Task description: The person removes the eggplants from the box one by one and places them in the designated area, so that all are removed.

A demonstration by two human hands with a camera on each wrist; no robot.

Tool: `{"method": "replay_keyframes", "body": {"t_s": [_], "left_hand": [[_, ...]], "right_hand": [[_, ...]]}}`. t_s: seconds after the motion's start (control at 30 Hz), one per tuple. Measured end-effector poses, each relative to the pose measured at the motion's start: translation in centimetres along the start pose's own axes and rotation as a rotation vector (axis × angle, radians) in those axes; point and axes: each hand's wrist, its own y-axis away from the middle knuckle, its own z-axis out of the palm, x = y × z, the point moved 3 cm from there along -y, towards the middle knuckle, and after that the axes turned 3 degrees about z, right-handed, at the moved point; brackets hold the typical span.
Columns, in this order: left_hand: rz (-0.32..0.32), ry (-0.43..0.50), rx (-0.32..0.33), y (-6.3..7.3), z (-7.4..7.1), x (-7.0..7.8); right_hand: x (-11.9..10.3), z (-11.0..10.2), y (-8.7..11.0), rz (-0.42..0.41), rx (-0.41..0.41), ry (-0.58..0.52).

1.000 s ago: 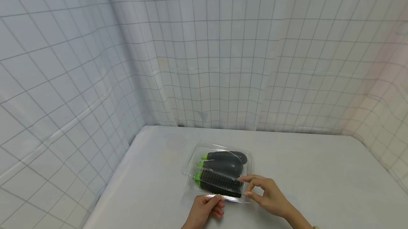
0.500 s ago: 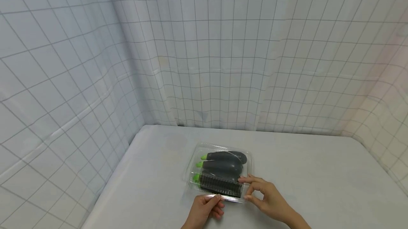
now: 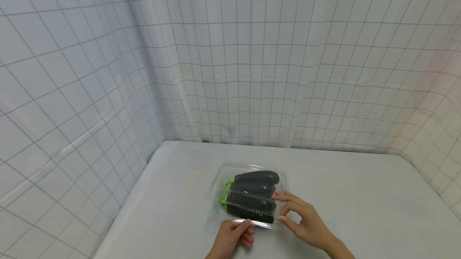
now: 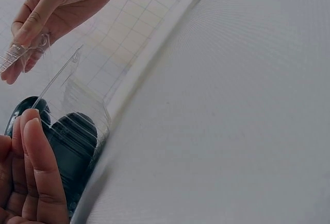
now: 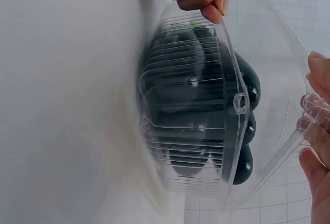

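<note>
Nearest, the left hand [image 3: 230, 235] has its grip pinching the near rim of the tray [image 3: 261, 224], thumb above; held there, the light plastic is probably less apt to slide or lift. Just to its right, the right hand [image 3: 304, 221] has its grip pinching the lid [image 3: 252, 203] by the near right corner; a corner likely offers a firm edge on such thin plastic, and leaves the fingers outside the tray. The lid tilts over the tray, its near edge raised clear of the rim; the 2 parts seem to meet along the far side, which would explain why both hands hold the near one.

Under the lid, 3 eggplants [image 3: 257, 177] lie side by side in the tray, green stems all to the left; set the same way round, they presumably fit the space better; the right wrist view shows their dark ends standing above the rim, so the lid's depth likely makes room for them. The tray rests on the white worktop [image 3: 342, 195], which gives it flat support; farthest off hangs gridded cloth [image 3: 252, 51], perhaps as a screen.
</note>
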Motion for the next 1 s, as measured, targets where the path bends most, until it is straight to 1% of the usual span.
{"method": "replay_keyframes", "body": {"t_s": [0.27, 0.37, 0.5, 0.57, 0.73, 0.77, 0.87, 1.0], "left_hand": [[-0.006, 0.018, -0.007, -0.2, 0.0, -0.2], [-0.009, 0.007, 0.002, -0.1, -0.1, -0.3], [-0.02, -0.023, 0.013, 0.0, -0.1, -0.3], [-0.018, -0.034, 0.009, 0.1, -0.1, -0.3], [-0.005, -0.029, -0.007, 0.1, -0.1, -0.4], [-0.007, -0.029, -0.006, 0.1, -0.1, -0.4], [-0.014, -0.028, 0.002, 0.0, -0.1, -0.5], [-0.013, -0.029, 0.004, 0.0, -0.1, -0.5]], "right_hand": [[0.1, -0.7, -0.9, -0.02, 0.031, 0.005], [0.2, -0.9, -1.4, -0.021, 0.044, 0.002], [0.4, -1.3, -1.9, 0.003, 0.052, 0.001], [0.4, -1.4, -2.1, 0.01, 0.057, 0.0], [0.4, -1.7, -2.6, -0.003, 0.074, -0.01], [0.0, -1.9, -2.8, -0.006, 0.08, -0.009], [-0.2, -2.1, -3.2, -0.007, 0.093, -0.006], [-1.4, -2.5, -4.0, 0.001, 0.107, -0.004]]}}
